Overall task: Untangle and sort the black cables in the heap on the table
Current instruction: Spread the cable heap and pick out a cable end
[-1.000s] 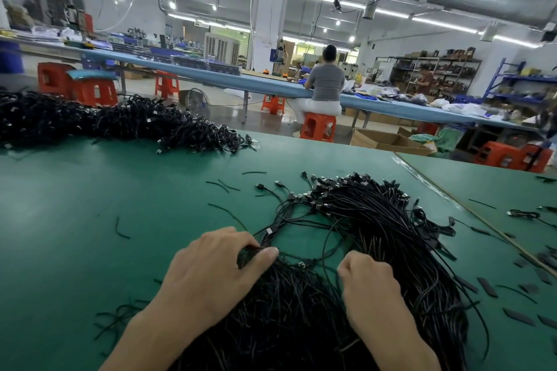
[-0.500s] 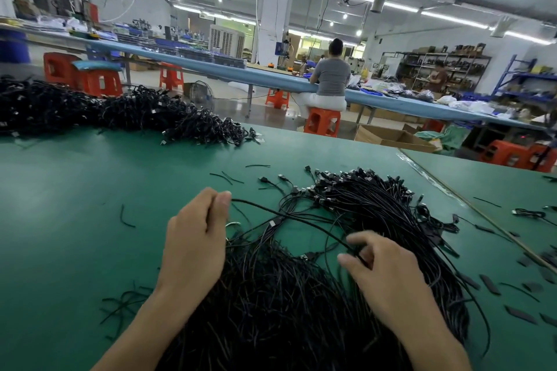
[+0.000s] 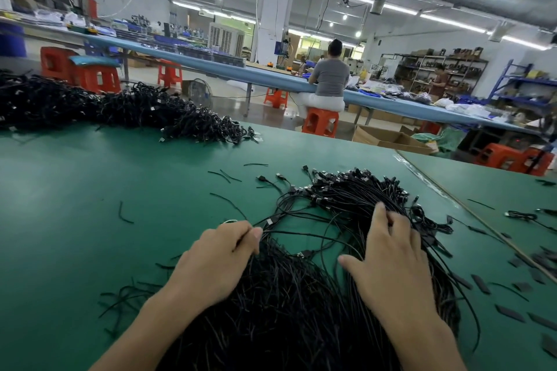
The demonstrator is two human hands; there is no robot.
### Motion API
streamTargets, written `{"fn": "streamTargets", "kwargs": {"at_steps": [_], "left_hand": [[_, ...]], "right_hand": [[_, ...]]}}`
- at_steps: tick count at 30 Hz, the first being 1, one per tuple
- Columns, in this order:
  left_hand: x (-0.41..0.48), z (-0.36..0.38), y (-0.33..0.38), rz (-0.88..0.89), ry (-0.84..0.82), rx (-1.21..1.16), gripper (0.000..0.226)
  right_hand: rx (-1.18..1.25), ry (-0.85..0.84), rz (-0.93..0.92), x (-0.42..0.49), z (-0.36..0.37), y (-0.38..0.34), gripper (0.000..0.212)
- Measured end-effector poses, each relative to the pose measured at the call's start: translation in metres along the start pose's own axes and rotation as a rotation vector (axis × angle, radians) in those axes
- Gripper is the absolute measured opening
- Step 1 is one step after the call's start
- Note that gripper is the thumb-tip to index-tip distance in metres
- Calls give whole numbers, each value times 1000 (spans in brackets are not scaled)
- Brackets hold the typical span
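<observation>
A big heap of thin black cables (image 3: pixel 286 304) lies on the green table (image 3: pixel 90 220) right in front of me, its plug ends fanning out at the far side (image 3: pixel 355 187). My left hand (image 3: pixel 217 262) sits at the heap's left edge and pinches a few cable strands between thumb and fingers. My right hand (image 3: pixel 391 265) lies flat on the right part of the heap, fingers spread and pressing into the cables.
A second long pile of black cables (image 3: pixel 120 111) runs along the table's far left edge. Loose cable ties (image 3: pixel 123 214) and flat black pieces (image 3: pixel 509 313) are scattered around. A seam (image 3: pixel 452 199) joins a second green table at right. A person sits on an orange stool (image 3: pixel 319 122) beyond.
My left hand dropped from a raised pull back to the heap's left edge, still pinching strands. My right hand let go of the single cable and moved forward, flat onto the right of the heap.
</observation>
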State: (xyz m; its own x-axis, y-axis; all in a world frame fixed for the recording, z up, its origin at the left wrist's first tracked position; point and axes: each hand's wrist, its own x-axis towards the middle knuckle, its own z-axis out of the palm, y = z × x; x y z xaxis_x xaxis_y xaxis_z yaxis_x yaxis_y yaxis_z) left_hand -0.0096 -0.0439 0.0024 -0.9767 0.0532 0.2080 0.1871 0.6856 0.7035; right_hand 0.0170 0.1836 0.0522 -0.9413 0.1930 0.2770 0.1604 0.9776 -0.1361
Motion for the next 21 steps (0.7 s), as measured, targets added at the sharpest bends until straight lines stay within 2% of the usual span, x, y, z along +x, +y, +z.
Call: {"fn": "streamTargets", "kwargs": {"at_steps": [2, 4, 6, 8, 11, 14, 16, 17, 19, 21], "left_hand": [[1, 0, 0, 43, -98, -10, 29], [1, 1, 2, 146, -192, -117, 28], [0, 0, 5, 243, -251, -208, 29], [0, -3, 7, 262, -273, -264, 34], [-1, -7, 7, 172, -305, -292, 45], [-8, -10, 14, 88, -525, -329, 57], [-12, -12, 21, 61, -701, -523, 59], [-13, -14, 24, 51, -754, -655, 56], [-14, -16, 27, 52, -801, -917, 50], [-14, -16, 31, 80, -784, -1104, 43]], "right_hand": [[142, 47, -224, -8, 1, -11, 100], [270, -29, -445, -13, 6, -24, 77], [319, -69, -536, -16, 13, -31, 51], [371, -31, -523, -18, 22, -31, 33], [478, 43, -474, -18, 34, -22, 25], [724, 38, -406, -19, 38, -19, 12], [887, 22, -367, -19, 38, -21, 9], [962, 7, -351, -19, 37, -23, 14], [1068, -38, -348, -21, 37, -23, 30], [1080, -91, -376, -23, 39, -24, 26]]}}
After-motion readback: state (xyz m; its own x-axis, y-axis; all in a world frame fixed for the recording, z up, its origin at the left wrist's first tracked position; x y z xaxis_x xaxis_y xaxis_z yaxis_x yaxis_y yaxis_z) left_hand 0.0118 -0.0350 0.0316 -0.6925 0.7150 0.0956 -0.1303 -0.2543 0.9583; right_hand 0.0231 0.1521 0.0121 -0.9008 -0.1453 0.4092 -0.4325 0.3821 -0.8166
